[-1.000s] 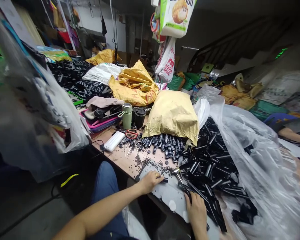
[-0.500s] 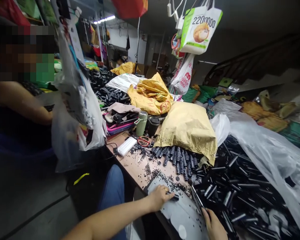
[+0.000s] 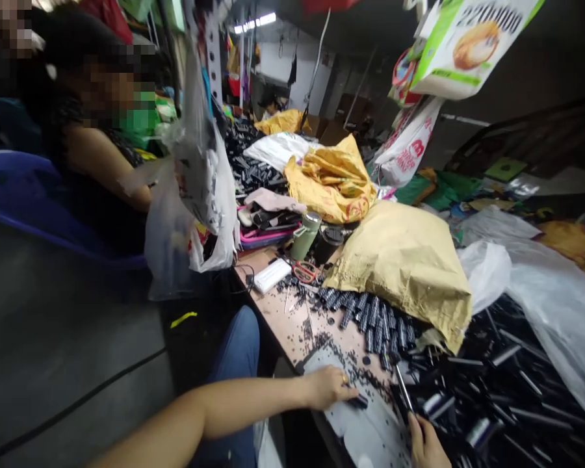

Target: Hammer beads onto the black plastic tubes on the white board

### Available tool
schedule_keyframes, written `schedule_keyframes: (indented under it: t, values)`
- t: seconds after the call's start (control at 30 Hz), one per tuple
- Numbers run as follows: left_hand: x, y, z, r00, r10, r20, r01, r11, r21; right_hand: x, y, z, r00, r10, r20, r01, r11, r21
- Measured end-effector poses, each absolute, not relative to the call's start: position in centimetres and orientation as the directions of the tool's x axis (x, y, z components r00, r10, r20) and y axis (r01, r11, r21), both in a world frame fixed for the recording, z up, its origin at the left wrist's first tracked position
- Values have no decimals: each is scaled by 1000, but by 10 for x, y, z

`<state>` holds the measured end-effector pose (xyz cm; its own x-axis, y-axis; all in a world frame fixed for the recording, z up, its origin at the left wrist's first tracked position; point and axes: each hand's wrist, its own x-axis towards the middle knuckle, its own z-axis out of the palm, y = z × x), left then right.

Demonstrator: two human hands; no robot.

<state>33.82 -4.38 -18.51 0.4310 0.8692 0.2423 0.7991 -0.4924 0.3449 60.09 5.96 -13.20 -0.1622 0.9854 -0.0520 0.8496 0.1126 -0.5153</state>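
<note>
My left hand (image 3: 329, 387) is closed around a short black tube (image 3: 359, 400), pressing it down on a grey sheet (image 3: 365, 429) at the table's near edge. Its index finger lies along the tube. At the lower right, my right hand (image 3: 426, 443) grips a thin metal rod (image 3: 403, 386), which points up and away over the black parts. The rod's far end looks dark, and its handle is mostly hidden in my fingers. Small black bits are scattered over the sheet and the pinkish table (image 3: 285, 320). Beyond them lie several ribbed black tubes (image 3: 370, 312).
A yellow sack (image 3: 404, 250) rests behind the tubes, and loose black tubes (image 3: 497, 390) heap up at right. Red-handled scissors (image 3: 305, 272), a white box (image 3: 272, 276) and a green flask (image 3: 305, 235) stand farther back. Plastic bags (image 3: 195, 188) hang left, near a seated person (image 3: 97, 149).
The view has swung left, so everything sits farther right in the picture. Both hands keep their holds on the black tube and the metal rod.
</note>
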Motion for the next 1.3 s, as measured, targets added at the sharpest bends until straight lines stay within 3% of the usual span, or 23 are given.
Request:
schedule_keyframes:
  t: [0.13, 0.3, 0.47, 0.53, 0.6, 0.73, 0.87, 0.97, 1.1, 1.3]
  values:
    - [341, -43, -184, 444, 856, 267, 766, -517, 383, 591, 31, -128, -191, 981, 24, 882, 182, -435]
    - [347, -58, -174, 430, 880, 204, 764, -475, 438, 588, -33, -127, -184, 981, -62, 871, 134, -473]
    - [343, -67, -171, 399, 909, 119, 818, -411, 403, 590, -82, -120, -187, 975, -120, 850, 99, -518]
    - [343, -68, -175, 390, 911, 132, 833, -410, 371, 591, -96, -120, -132, 989, -60, 857, 84, -508]
    - [345, -70, -178, 380, 912, 154, 846, -410, 341, 589, -110, -121, -80, 997, -22, 879, 60, -473]
    - [354, -78, -180, 360, 909, 212, 861, -411, 300, 582, -127, -121, -70, 989, -134, 925, 15, -379]
    - [363, -82, -181, 362, 889, 279, 857, -435, 276, 572, -129, -99, -44, 999, 11, 871, 44, -490]
    - [365, -86, -180, 376, 887, 269, 828, -452, 333, 568, -132, -80, -19, 996, 83, 812, 64, -580]
    - [381, -88, -190, 416, 874, 252, 784, -485, 387, 580, -137, -86, -8, 999, 44, 763, 35, -645]
    - [390, -72, -201, 440, 859, 263, 804, -507, 312, 584, -118, -110, -34, 998, 45, 741, 55, -670]
